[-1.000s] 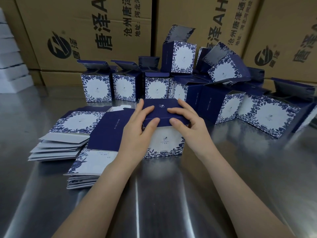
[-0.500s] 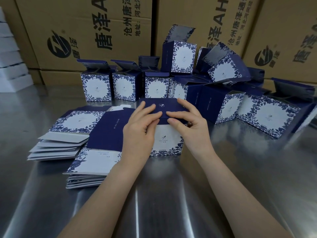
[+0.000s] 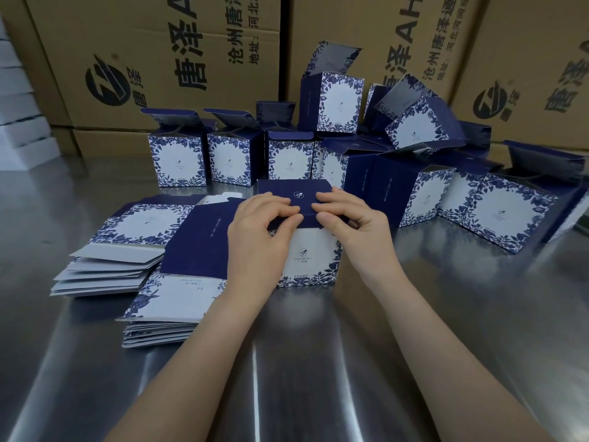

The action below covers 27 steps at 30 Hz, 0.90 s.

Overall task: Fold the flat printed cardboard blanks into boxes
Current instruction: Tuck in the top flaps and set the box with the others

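While the box (image 3: 310,260) stands upright on the steel table (image 3: 318,362), just right of the flat blanks (image 3: 191,247), left hand (image 3: 258,240) and right hand (image 3: 355,226) both pinch its navy top flap (image 3: 287,194) at the front edge, fingers curled. Folded boxes (image 3: 177,161) crowd behind, most lids up; stacked brown cartons (image 3: 153,59) at the back.

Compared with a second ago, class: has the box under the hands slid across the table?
No. The box keeps its place beside the flat blanks, its base where it was.
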Available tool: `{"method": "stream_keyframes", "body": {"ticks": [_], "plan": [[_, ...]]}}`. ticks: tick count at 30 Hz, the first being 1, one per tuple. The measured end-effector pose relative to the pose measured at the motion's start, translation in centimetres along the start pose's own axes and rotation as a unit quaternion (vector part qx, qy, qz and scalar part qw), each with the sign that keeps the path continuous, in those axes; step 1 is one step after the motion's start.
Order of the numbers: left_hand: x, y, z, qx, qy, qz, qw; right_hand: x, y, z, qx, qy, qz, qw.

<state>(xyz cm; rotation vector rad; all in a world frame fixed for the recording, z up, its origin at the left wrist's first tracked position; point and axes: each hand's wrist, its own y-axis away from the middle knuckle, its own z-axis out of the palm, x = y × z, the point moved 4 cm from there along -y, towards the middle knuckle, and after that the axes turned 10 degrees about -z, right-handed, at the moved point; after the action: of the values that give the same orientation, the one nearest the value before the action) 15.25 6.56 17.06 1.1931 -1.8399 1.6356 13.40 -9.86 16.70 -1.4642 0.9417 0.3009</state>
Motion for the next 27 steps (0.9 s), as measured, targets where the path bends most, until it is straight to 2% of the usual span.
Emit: {"method": "stream_keyframes", "body": {"ticks": [5,9,12,16,21,27], "plan": [[-0.1,-0.3,-0.1,-0.009,0.017,-0.023,1.0,0.1,-0.1,0.2,0.005,0.012,-0.013,1.0],[-1.0,-0.9,-1.0,-0.055,0.086,-0.066,0.993,0.3,-0.1,-0.2,-0.014,-0.026,0.003,1.0],[-1.3,-1.3,-1.4,-0.058,0.121,-0.093,0.987,0.3,-0.1,-0.2,0.0,-0.035,0.003,0.999],[-1.3,-1.4,-1.2,-0.053,0.121,-0.095,0.987,0.5,-0.4,-0.1,0.007,-0.021,-0.007,1.0],[-1.6,-1.8,-1.8,-0.093,0.149,-0.114,0.978,0.9,-0.3,-0.8,0.005,-0.114,0.02,0.993],[-1.4,-1.8,-1.8,-0.09,0.151,-0.108,0.979,1.2,-0.4,-0.7,0.023,-0.119,0.016,0.992]]}}
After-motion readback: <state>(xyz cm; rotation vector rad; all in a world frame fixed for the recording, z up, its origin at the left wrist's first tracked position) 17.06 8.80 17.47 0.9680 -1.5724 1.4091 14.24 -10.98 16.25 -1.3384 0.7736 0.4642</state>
